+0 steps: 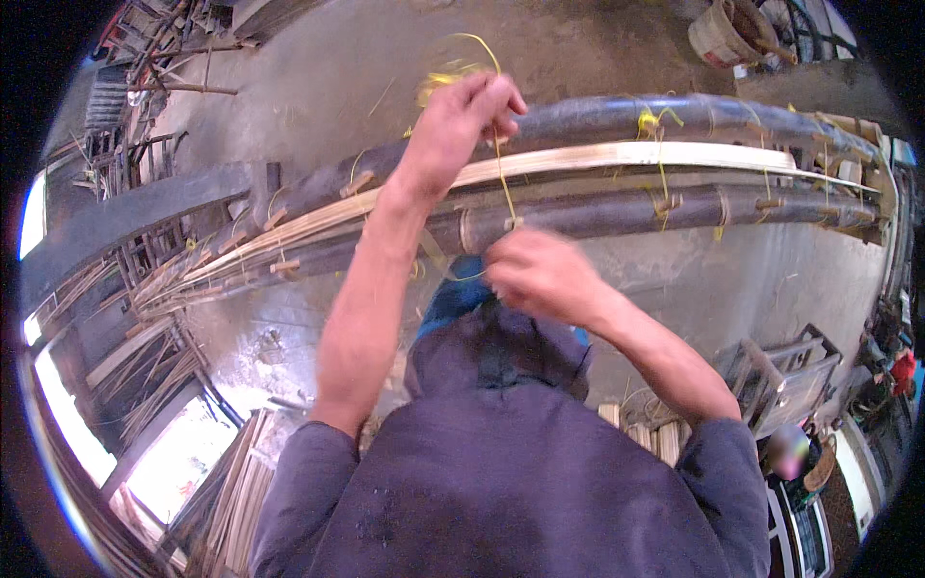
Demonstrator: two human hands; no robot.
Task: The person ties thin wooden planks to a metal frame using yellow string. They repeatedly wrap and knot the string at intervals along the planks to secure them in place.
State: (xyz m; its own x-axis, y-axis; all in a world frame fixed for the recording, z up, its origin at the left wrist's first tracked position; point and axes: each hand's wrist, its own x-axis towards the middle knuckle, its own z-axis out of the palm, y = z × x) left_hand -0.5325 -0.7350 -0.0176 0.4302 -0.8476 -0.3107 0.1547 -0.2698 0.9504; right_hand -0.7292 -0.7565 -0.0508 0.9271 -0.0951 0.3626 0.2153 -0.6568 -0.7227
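Raised over the far pole, my left hand (461, 125) is closed on a thin yellow cord (502, 173). The cord runs down from it, taut, to a small peg (515, 223) on the near dark pole (617, 214); a looser yellow tangle (448, 82) shows beside the fingers. Just on my side of that pole is my right hand (544, 275), fingers curled together and slightly blurred. A yellow strand reaches its fingertips, which are partly hidden. Between the near pole and the far dark pole (597, 118) lies a bundle of long pale strips (617, 154).
Yellow ties (648, 120) and small pegs (667, 204) line both poles. A dark beam (145, 217) stands at left. A bucket (727, 34) sits far right, a wooden stool-like frame (790, 371) near right. Long strips (236, 491) are stacked near left.
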